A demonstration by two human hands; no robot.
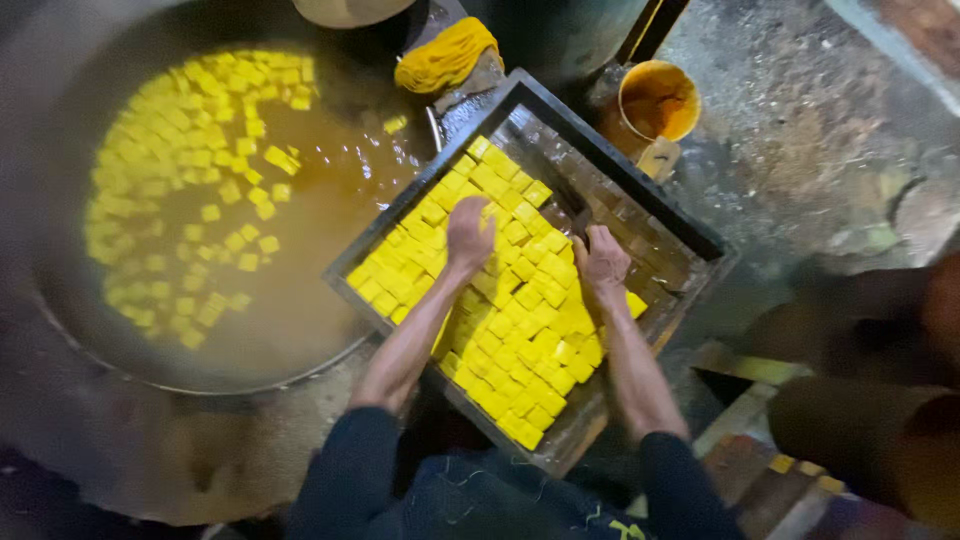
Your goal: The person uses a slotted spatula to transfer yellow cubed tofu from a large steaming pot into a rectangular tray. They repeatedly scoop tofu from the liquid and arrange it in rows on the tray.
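Observation:
A dark rectangular tray [640,195] lies tilted in front of me, mostly covered with several yellow cubes [520,340]. My left hand [468,236] rests palm down on the cubes near the tray's middle, fingers spread. My right hand [603,262] presses on the cubes at the edge of the yellow mass, beside the bare slatted part of the tray. Neither hand visibly grips anything. To the left, a big round vat [60,300] holds brownish-yellow liquid with many more yellow cubes [170,150] floating in it.
A yellow-stained bucket [658,100] stands beyond the tray's far corner. A yellow cloth bundle [445,55] lies between vat and tray. Wet concrete floor [800,130] stretches to the right. Dark shapes, perhaps another person, sit at the right edge [870,400].

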